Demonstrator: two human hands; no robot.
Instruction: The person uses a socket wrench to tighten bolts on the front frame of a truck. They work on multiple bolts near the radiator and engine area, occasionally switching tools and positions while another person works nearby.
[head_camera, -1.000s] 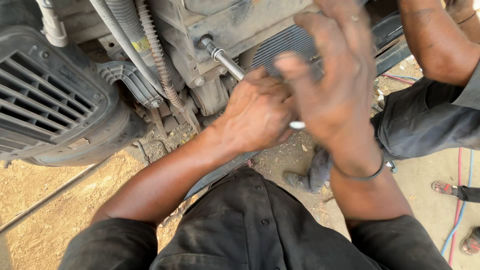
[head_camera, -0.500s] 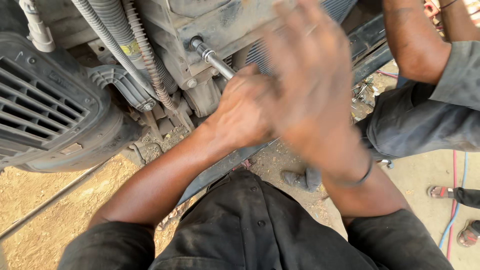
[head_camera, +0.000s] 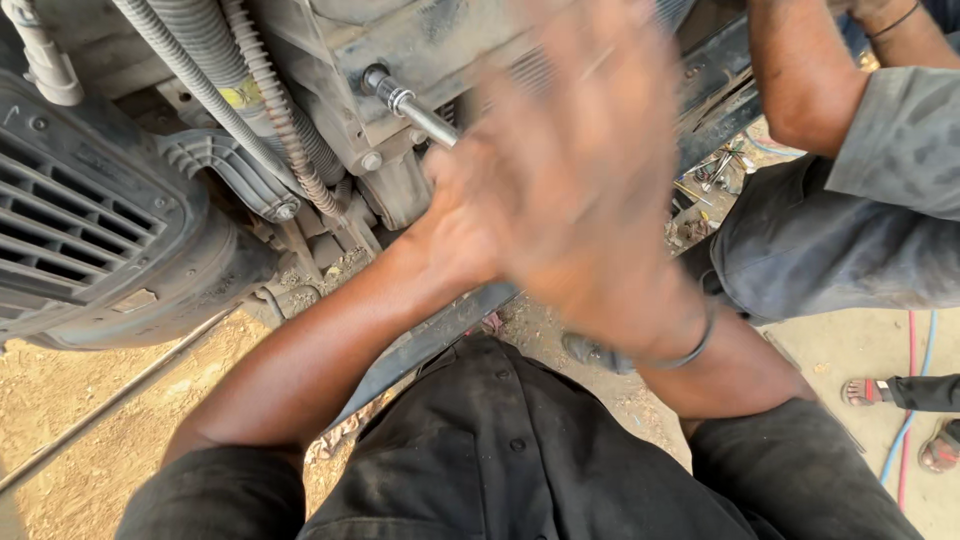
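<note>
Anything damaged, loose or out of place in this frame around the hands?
Nothing clearly broken. Small hand tools lie scattered on the dirt beside the machine, and the grey metal housing is grimy. The silver socket extension bar sits square on its bolt, left hand gripping it. The right hand is too blurred to judge.

1. Single view only, from a camera worn on the head, so no second view shares the scene.
2. Aimed steeply downward and slightly forward, over own black shirt (head_camera: 500, 460) at the bottom of the frame.
3. Very close: blurred right hand (head_camera: 590, 190) fills the centre, left hand (head_camera: 460, 215) just behind it, gripping a metal wrench handle (head_camera: 415, 108).
4. Engine block (head_camera: 400, 50) and black grille (head_camera: 80, 220) across the upper left; sandy ground (head_camera: 60, 400) at lower left; another person's arm (head_camera: 800, 80) at upper right.
</note>
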